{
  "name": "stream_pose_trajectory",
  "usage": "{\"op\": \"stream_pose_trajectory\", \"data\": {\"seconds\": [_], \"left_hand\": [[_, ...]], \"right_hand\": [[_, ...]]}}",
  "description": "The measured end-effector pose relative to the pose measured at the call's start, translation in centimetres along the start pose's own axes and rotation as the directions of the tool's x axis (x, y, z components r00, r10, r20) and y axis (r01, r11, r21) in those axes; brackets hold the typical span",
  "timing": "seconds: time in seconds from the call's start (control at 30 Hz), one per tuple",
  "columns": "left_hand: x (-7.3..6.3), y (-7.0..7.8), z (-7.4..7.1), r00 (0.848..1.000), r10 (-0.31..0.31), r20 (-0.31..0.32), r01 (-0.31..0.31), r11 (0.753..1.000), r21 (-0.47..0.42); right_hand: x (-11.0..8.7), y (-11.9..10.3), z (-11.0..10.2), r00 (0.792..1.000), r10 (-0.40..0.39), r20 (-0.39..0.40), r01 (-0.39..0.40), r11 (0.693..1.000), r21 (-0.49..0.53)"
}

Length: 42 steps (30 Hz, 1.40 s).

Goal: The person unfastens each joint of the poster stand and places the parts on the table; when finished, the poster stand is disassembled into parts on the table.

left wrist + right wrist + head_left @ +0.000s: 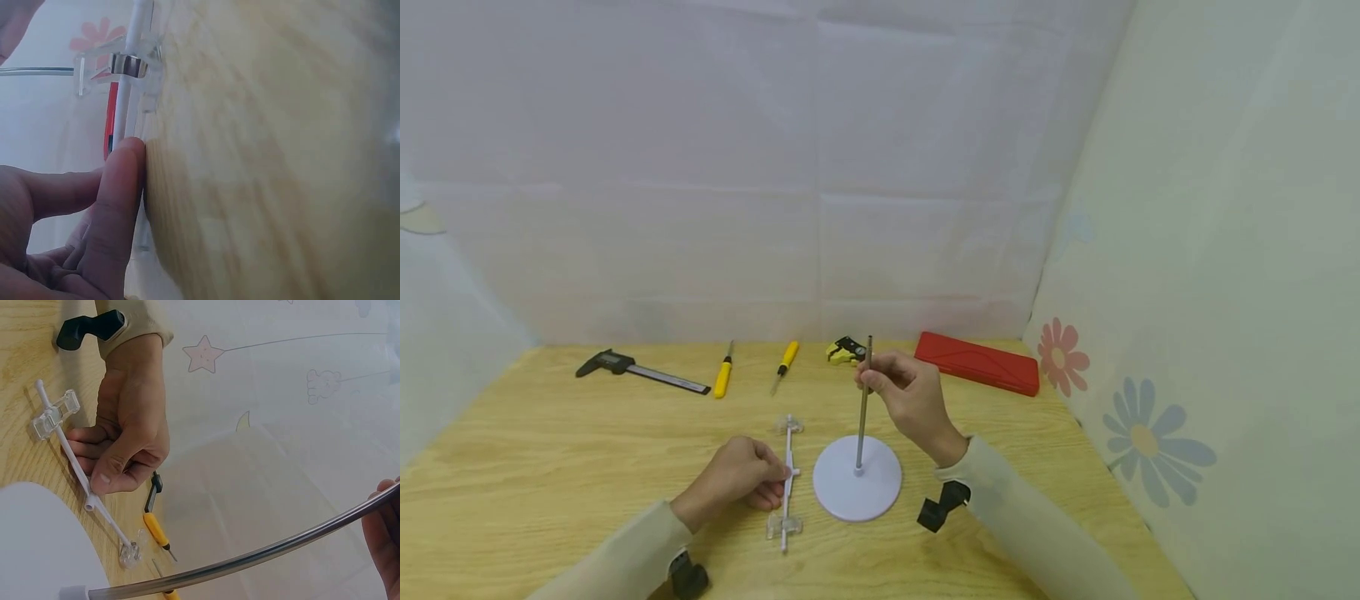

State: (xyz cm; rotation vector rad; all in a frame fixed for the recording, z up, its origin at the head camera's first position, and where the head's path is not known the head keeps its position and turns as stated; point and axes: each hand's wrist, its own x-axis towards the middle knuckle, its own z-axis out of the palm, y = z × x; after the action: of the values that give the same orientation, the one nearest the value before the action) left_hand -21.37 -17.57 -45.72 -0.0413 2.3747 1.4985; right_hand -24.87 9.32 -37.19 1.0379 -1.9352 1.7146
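Note:
My left hand [741,471] pinches the middle of a thin white crossbar [786,498] lying on the table. Clear plastic clips sit near both its ends, one clip [55,417] showing clearly in the right wrist view, along with a short white stub tube at mid-bar. To the right stands a silver metal rod [862,417], slightly tilted, its lower end in the collar of a round white base [857,500]. My right hand [916,400] grips this rod near its top between thumb and fingers. In the left wrist view, a metal spring piece [128,65] shows on one clip.
Along the back lie a digital caliper [643,371], two yellow-handled screwdrivers [722,379], a small yellow-and-black tool [846,350] and a red case [977,362]. Pale sheets wall the table at the back and sides.

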Motion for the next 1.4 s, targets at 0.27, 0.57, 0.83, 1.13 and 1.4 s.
{"op": "stream_pose_trajectory", "data": {"seconds": [0.27,0.57,0.83,1.13,1.4], "left_hand": [[-0.4,1.0,-0.4,0.991,0.105,-0.086,-0.092,0.985,0.148],[-0.4,4.6,0.7,0.951,0.274,-0.140,-0.223,0.927,0.300],[1.0,5.8,3.3,0.909,0.415,-0.046,-0.380,0.867,0.323],[1.9,6.4,5.1,0.894,0.439,0.091,-0.445,0.842,0.305],[2.9,5.9,6.1,0.892,0.424,0.155,-0.451,0.842,0.297]], "right_hand": [[-0.1,0.1,0.0,1.000,0.022,0.000,-0.022,1.000,-0.006],[-0.5,0.1,-0.5,0.996,0.072,0.057,-0.067,0.994,-0.085],[-0.9,0.7,-1.3,0.980,0.118,0.160,-0.096,0.985,-0.142],[-1.5,1.5,-1.7,0.934,0.206,0.290,-0.145,0.965,-0.220],[-1.7,2.1,-1.8,0.884,0.244,0.400,-0.144,0.954,-0.264]]}}
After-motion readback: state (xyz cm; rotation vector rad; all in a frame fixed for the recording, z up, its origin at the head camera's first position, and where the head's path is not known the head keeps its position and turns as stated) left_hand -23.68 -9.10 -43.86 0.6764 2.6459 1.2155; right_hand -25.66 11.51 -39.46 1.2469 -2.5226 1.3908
